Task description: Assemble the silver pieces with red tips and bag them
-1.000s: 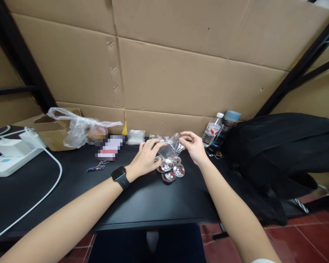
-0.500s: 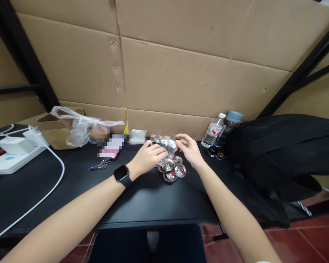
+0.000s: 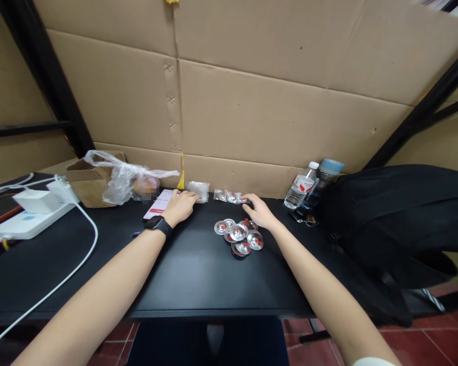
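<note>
My left hand [image 3: 181, 206], with a black watch on its wrist, reaches over the edge of the phone. Its outstretched fingertips are at a stack of clear plastic bags [image 3: 199, 190]. Farther right, my right hand [image 3: 260, 211] has its fingers apart, and its fingertips touch the right end of a row of clear bags [image 3: 232, 197] with shiny metal discs inside. Loose silver discs with red bits at their centres, which look like finger cymbals [image 3: 238, 232], lie in an overlapping pile in front of the bagged ones.
A lit phone [image 3: 158, 206] lies on the black table [image 3: 213, 284]. On the left are a cardboard box [image 3: 87, 185], a tied plastic bag [image 3: 118, 178] and a white power strip [image 3: 34, 221]. A water bottle [image 3: 301, 187], keys [image 3: 309, 220] and a black backpack [image 3: 397, 218] are on the right.
My left hand has left the bagged discs and moved left to the stack of clear bags. The bagged discs now lie in a row at the back. My right hand stays beside them.
</note>
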A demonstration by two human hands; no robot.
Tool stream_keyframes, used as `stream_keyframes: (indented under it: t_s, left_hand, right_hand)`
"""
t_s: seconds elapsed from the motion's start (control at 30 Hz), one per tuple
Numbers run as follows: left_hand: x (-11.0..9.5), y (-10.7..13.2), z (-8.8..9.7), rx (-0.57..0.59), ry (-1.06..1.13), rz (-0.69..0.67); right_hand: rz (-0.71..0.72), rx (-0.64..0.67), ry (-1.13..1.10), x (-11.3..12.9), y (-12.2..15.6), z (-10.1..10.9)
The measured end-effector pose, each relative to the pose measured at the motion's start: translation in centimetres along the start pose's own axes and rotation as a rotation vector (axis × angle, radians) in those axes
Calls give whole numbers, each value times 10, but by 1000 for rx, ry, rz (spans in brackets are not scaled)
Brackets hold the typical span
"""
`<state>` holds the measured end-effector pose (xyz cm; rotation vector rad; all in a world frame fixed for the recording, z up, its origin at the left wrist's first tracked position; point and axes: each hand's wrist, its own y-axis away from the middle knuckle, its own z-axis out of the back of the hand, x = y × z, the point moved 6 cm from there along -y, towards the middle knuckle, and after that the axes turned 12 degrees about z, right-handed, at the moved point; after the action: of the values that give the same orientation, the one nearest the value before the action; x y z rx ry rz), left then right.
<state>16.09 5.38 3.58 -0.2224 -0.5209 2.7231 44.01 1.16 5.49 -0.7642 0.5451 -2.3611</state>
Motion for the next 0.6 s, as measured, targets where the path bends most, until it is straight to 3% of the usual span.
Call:
stream_keyframes:
  t_s: [0.3, 0.6]
  left_hand:
    - [-2, -1, -13, 107, -15, 54]
    - [-3, 0, -15, 44, -31, 38]
  right_hand:
    - [15, 348, 409, -18, -48, -35]
    - [-27, 300, 490, -14, -63, -46]
